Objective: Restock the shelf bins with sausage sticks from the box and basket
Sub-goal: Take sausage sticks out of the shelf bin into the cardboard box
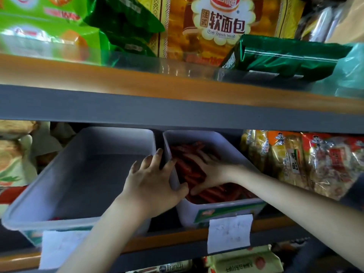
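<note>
Two pale plastic bins stand side by side on the middle shelf. The left bin [65,174] looks almost bare inside. The right bin [220,209] holds several red sausage sticks [189,166]. My left hand [151,184] grips the right bin's left wall, thumb inside and fingers over the rim. My right hand [208,172] lies flat on the sausage sticks inside that bin, fingers spread. The box and basket are out of view.
A grey and wood shelf edge [177,107] runs just above the bins. Bread and green snack bags [285,54] fill the upper shelf. Rice cracker packs [307,162] sit right of the bins, more bags at left. Paper labels [229,232] hang below.
</note>
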Available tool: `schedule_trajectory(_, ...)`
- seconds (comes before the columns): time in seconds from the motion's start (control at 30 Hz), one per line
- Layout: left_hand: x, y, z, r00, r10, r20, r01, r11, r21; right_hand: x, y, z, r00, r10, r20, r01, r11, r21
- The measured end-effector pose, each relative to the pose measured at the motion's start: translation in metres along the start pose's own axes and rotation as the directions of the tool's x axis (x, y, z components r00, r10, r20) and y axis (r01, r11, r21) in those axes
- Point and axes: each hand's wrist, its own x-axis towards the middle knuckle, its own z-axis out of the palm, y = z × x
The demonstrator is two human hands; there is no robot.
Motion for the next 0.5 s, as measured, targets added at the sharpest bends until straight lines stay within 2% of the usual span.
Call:
schedule_trajectory(0.07,0.001,0.0,0.001,1.0,-0.01,-0.001,0.01,1.0,-0.005,0.0,-0.003,-0.013,0.998,-0.031,0.061,0.021,0.988,0.153)
schedule_trajectory(0.13,0.001,0.001,0.002,1.0,-0.021,0.0,0.021,1.0,-0.015,0.009,-0.002,-0.021,0.998,-0.022,0.062,0.001,0.946,0.324)
schedule_trajectory(0.23,0.001,0.0,0.002,1.0,-0.027,-0.007,0.027,0.999,-0.034,0.025,-0.013,-0.018,0.998,0.023,-0.054,-0.001,0.922,0.388)
schedule_trajectory(0.27,0.001,0.0,0.003,0.999,-0.031,-0.008,0.03,0.999,-0.043,0.029,-0.019,-0.015,0.998,0.028,-0.061,-0.005,0.936,0.352)
schedule_trajectory(0.37,0.001,-0.001,0.005,0.999,-0.041,-0.006,0.04,0.997,-0.066,0.042,-0.018,-0.003,0.998,0.047,-0.031,-0.044,0.994,0.096)
schedule_trajectory(0.43,0.0,-0.001,0.004,0.999,-0.046,0.003,0.046,0.996,-0.071,0.042,-0.012,0.006,0.998,0.048,-0.038,-0.049,0.999,-0.021)
schedule_trajectory(0.5,-0.002,0.001,0.001,0.999,-0.046,0.012,0.046,0.997,-0.068,0.032,-0.009,0.008,0.997,-0.011,-0.071,-0.002,0.985,-0.171)
